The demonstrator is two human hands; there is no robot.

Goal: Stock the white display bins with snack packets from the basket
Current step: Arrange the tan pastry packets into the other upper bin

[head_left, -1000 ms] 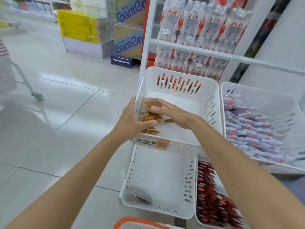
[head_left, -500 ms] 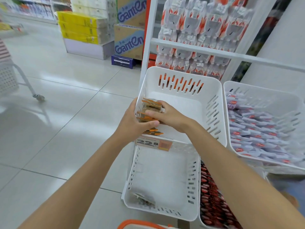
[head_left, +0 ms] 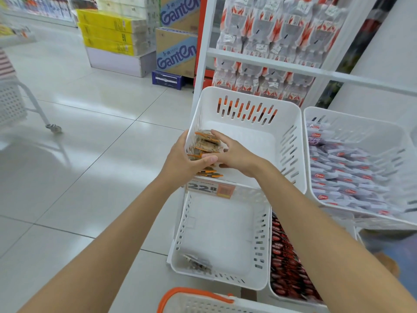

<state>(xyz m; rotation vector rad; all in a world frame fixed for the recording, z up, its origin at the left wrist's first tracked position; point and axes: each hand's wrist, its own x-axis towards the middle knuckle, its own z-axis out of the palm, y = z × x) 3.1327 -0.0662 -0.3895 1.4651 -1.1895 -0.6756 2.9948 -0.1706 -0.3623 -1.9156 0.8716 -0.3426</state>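
Orange-edged clear snack packets: stood on edge in a short row against the left wall of the upper white slotted plastic display bin, at about nine o'clock of its floor; a few lie flat at the row's near end, toward seven o'clock
Left hand: fingers outside the bin's left wall, thumb hooked over the rim onto the row; it pinches wall and packets together
Right hand: inside the bin, fingers spread and barely bent across the row's inner face, pressing rather than wrapping
Toppling risk: the row looks propped by both hands alone; letting go on the three o'clock side would likely fan it flat across the bare floor
Sliding risk: the bin slopes toward the person; slick packets could slip to the front lip above the yellow-and-orange price tag
Spill risk: anything over that lip would probably drop into the lower white slotted bin at six o'clock
Snag risk: packet corners may catch in the wall slots
White basket with orange handle: at six o'clock, contents hidden
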